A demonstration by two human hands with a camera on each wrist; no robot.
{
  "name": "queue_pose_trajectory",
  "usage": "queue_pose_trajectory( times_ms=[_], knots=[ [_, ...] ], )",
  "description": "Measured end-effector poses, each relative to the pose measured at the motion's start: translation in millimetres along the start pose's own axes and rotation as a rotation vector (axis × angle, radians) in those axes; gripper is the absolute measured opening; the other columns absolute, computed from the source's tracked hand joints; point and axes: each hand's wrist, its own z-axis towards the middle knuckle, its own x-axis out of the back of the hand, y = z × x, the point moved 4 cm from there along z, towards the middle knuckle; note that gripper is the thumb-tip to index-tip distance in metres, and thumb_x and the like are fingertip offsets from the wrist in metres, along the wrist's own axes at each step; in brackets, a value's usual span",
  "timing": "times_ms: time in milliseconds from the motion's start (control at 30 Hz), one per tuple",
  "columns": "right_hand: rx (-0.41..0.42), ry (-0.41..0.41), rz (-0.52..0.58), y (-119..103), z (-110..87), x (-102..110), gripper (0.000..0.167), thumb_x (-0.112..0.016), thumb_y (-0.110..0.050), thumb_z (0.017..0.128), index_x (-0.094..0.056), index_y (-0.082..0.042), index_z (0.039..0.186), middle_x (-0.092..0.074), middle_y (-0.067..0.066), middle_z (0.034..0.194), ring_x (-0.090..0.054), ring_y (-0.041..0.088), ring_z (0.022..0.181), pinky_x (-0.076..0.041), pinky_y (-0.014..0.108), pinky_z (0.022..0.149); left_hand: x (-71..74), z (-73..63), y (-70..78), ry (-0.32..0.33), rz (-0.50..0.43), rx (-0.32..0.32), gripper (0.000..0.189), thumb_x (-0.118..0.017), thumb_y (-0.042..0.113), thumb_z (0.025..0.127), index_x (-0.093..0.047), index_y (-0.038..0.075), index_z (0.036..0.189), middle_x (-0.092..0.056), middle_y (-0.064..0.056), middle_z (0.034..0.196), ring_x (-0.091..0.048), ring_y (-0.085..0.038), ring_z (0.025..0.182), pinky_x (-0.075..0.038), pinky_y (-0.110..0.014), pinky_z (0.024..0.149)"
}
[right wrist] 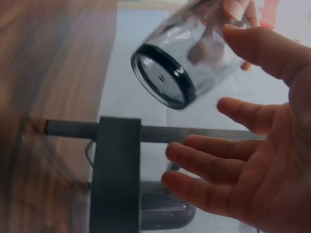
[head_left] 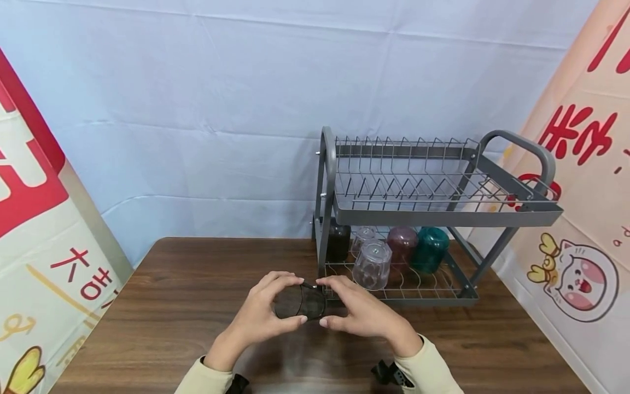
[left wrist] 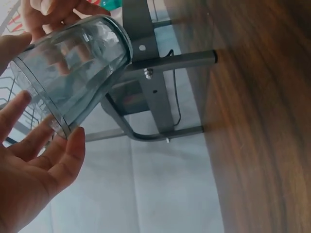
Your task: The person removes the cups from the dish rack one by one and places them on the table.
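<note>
A dark, see-through drinking glass (head_left: 301, 302) lies tilted on its side above the table, just in front of the rack. My left hand (head_left: 261, 312) grips it around the rim end, thumb on the near side and fingers on the far side. In the left wrist view, the fingertips (left wrist: 75, 141) press on the glass (left wrist: 77, 73) near its rim. My right hand (head_left: 366, 312) is beside the base end with fingers spread and thumb apart. The right wrist view has the thumb near the glass (right wrist: 165, 77); whether it touches cannot be told.
A grey two-tier dish rack (head_left: 450, 219) stands at the back right. Its lower shelf holds a dark glass (head_left: 338, 242), clear glasses, one at the front (head_left: 372, 265), a purplish glass (head_left: 402, 243) and a teal glass (head_left: 430, 250), upside down. Brown wooden table (head_left: 197, 284); pale cloth (head_left: 197, 109) behind.
</note>
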Motion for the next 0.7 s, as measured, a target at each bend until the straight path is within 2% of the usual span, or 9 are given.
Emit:
queue_pose_trajectory(
  times_ms=[167, 500, 700],
  knots=[
    [-0.028, -0.067, -0.034, 2.0, 2.1, 6.6, 0.061, -0.071, -0.037, 0.081, -0.047, -0.011, 0.131, -0.048, 0.008, 0.125, -0.049, 0.024, 0.113, -0.041, 0.045, 0.09, 4.7, 1.5, -1.0, -0.028, 0.1, 0.025, 0.059, -0.083, 0.031, 0.065, -0.061, 0.019, 0.119, -0.052, 0.005, 0.12, -0.05, -0.016, 0.111, -0.046, -0.042, 0.082],
    [-0.101, -0.187, -0.123, 4.0, 11.2, 17.1, 0.056, -0.07, -0.036, 0.082, -0.052, -0.009, 0.128, -0.051, 0.011, 0.123, -0.051, 0.027, 0.11, -0.042, 0.045, 0.088, 14.8, 13.4, -6.7, -0.116, 0.17, 0.072, 0.059, -0.082, 0.035, 0.064, -0.061, 0.026, 0.118, -0.053, 0.007, 0.115, -0.051, -0.013, 0.107, -0.045, -0.039, 0.082],
    [-0.136, -0.217, -0.166, 3.7, 16.9, 23.8, 0.051, -0.071, -0.033, 0.082, -0.056, -0.009, 0.124, -0.051, 0.015, 0.122, -0.051, 0.031, 0.111, -0.041, 0.046, 0.089, 16.9, 21.3, -15.3, -0.173, 0.23, 0.139, 0.057, -0.082, 0.036, 0.062, -0.062, 0.028, 0.115, -0.054, 0.01, 0.11, -0.051, -0.011, 0.103, -0.044, -0.037, 0.081]
  ],
)
